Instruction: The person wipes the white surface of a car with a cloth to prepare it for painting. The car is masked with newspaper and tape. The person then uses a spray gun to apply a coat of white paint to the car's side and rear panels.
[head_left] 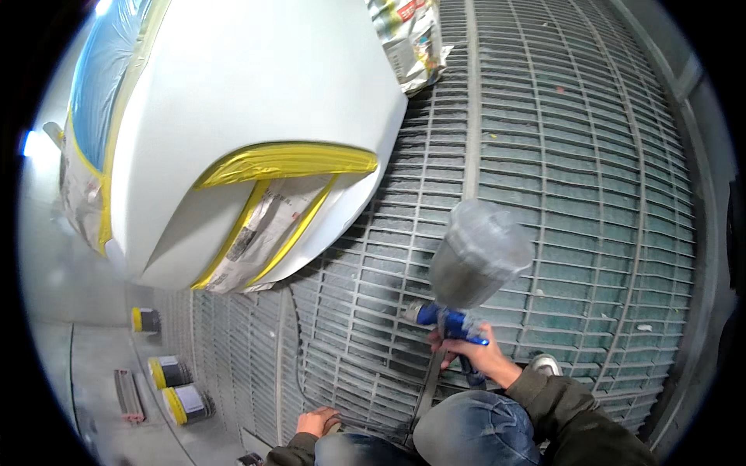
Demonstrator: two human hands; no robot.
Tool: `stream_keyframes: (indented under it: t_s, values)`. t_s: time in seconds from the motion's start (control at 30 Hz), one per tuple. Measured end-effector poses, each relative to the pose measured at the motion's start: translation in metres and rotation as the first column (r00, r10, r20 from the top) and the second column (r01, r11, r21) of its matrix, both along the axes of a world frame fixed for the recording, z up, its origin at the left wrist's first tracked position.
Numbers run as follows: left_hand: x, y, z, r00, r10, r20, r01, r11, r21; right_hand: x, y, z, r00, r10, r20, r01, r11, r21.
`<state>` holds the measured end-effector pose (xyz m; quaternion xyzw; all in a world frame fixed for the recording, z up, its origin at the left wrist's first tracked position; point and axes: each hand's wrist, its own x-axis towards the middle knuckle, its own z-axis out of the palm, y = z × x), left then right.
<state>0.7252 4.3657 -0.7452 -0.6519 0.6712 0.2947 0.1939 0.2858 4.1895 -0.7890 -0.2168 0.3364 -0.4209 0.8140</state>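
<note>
My right hand (475,351) is closed round the handle of a blue spray gun (447,320), whose nozzle points left towards a white car body. A large translucent grey paint cup (478,252) sits on top of the gun. Low in the view, my left hand (318,420) has its fingers curled over a thin dark air hose (298,342), beside my knee. The white car body (264,78) fills the upper left. Yellow masking tape (287,161) edges its recessed lower opening, and taped newspaper (272,225) covers part of that recess.
Metal floor grating (575,155) spreads under me and to the right. Blue masking film (109,85) covers the car's left side. Crumpled printed paper (408,46) hangs at its far right corner. Several dark tubs with yellow bands (185,404) stand at lower left, near a reddish metal bar (129,396).
</note>
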Motion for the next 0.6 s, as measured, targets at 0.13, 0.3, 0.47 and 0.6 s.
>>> stream_keyframes:
  t_s: [0.13,0.3,0.47,0.6]
  values:
    - [-0.002,0.013,0.022,0.996,0.032,0.078,-0.019,0.988,-0.154,0.024,-0.013,-0.016,0.996,-0.067,0.053,0.071,0.994,-0.08]
    - [-0.019,0.01,0.046,0.966,0.253,0.059,-0.191,0.847,-0.496,0.011,-0.067,-0.005,0.88,-0.467,-0.086,0.447,0.876,-0.183]
    - [-0.024,0.003,0.059,0.928,0.37,-0.035,-0.329,0.773,-0.543,0.016,-0.073,0.033,0.883,-0.397,-0.251,0.351,0.913,-0.209]
    - [-0.024,0.013,0.048,0.957,0.278,-0.076,-0.278,0.816,-0.506,0.055,-0.061,0.07,0.981,-0.119,-0.154,0.09,0.979,-0.181]
